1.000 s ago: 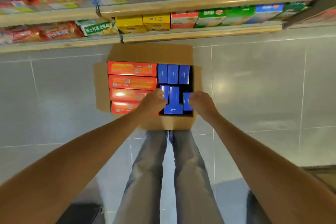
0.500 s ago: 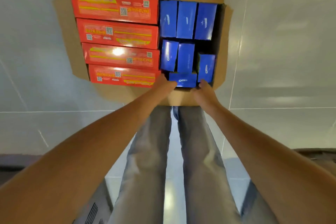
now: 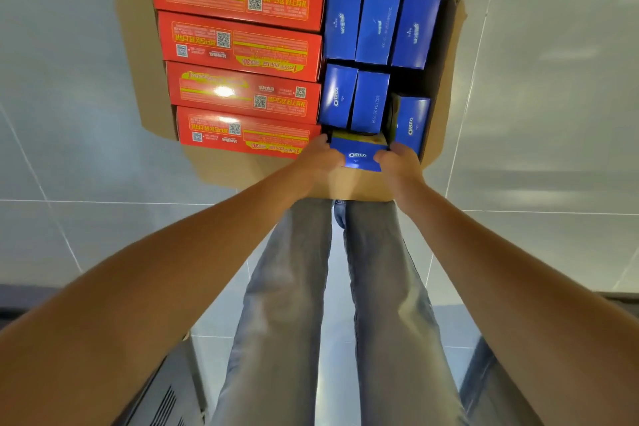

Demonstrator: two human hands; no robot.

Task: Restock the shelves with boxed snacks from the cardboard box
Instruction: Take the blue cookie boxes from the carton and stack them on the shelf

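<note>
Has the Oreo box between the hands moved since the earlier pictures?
Yes: the Oreo box has shifted slightly toward the person, beyond the nearest red box.

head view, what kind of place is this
Probably a shop or stockroom: a cardboard box on a tiled floor is packed with repeated retail goods, red snack boxes and blue Oreo boxes. The left hand and right hand grip the nearest Oreo box.

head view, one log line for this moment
phase: pick | left hand: grips blue oreo box | right hand: grips same box | cardboard box: red boxes left, blue boxes right
</note>
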